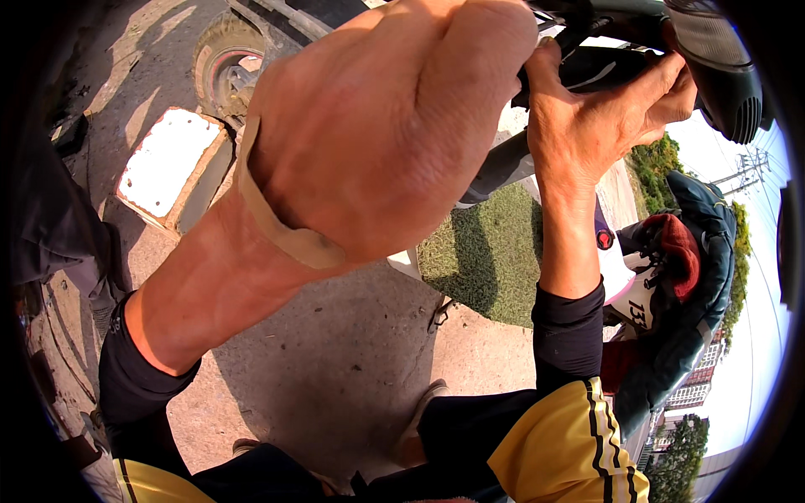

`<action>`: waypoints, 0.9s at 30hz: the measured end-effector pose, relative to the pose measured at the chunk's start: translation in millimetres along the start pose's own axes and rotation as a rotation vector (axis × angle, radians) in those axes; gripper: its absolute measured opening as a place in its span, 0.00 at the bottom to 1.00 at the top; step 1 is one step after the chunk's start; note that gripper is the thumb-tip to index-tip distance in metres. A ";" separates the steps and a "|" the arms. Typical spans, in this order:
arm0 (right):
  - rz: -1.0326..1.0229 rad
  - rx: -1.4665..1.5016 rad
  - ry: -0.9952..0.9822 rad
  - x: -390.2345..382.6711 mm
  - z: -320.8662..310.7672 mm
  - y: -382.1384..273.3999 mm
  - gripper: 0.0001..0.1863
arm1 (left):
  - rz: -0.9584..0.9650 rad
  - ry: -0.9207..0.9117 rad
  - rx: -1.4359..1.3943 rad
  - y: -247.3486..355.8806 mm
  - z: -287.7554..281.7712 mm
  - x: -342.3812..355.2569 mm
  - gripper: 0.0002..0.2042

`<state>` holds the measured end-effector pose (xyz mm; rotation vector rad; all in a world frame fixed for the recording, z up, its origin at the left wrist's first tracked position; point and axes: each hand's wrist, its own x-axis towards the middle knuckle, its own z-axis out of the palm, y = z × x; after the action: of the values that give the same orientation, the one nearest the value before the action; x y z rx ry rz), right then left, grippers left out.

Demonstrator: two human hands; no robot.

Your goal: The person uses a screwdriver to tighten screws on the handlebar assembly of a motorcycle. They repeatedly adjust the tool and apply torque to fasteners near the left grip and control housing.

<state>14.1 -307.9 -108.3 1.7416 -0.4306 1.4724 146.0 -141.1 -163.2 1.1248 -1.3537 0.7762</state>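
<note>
Grey concrete ground (335,369) lies below, with a wheel (225,63) at eleven o'clock. Up at one o'clock, a dark motorbike handlebar (587,71) is gripped by the right hand (599,117). The left hand (377,126), curled into a fist close to the camera, probably grips the same bar, though its fingers are hidden. Both wrists reach upward. A firm, steady hold seems best.

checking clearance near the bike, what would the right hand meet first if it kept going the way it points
The right hand points up at the black handlebar part of the motorbike, and its fingertips already seem to rest on it, so that comes first. Depth is hard to judge in this wide view.
</note>
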 end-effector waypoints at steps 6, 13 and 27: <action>-0.040 0.101 -0.043 10.2 -3.6 -12.6 0.47 | 0.087 -0.001 0.131 3.0 -3.1 1.8 0.18; -0.011 0.198 -0.072 12.5 -15.7 -11.4 0.45 | 0.264 0.061 0.322 23.1 15.2 1.3 0.18; 0.025 0.328 -0.064 21.4 -20.9 -17.9 0.42 | 0.365 0.082 0.449 1.0 -3.1 6.6 0.18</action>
<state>18.4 -276.2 -94.5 2.0501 -0.2541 1.5759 146.9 -139.0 -156.2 1.1831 -1.3695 1.4310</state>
